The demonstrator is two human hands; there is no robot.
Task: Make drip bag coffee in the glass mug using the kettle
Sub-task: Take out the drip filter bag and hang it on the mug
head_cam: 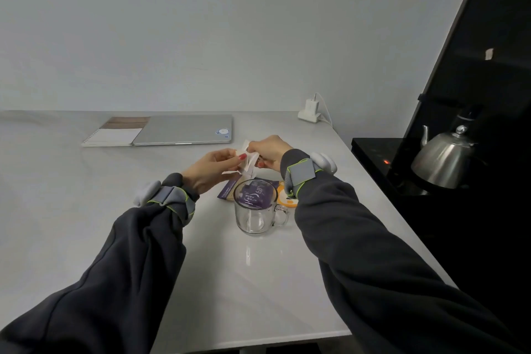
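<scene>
Head view: we pinch white drip bag (247,162) with left hand (211,171) and right hand (268,152), both clamped on its paper. Glass mug (254,210) near, below grip; purple wrapper (228,192) between. Steel kettle (444,161) well right of grip, on black cooktop (370,149).

Clear glass mug (254,214), shiny steel kettle (442,162), glossy table (86,210).

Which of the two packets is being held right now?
The white drip bag, pinched between the left hand and right hand; the purple wrapper lies flat on the table behind the glass mug.
</scene>
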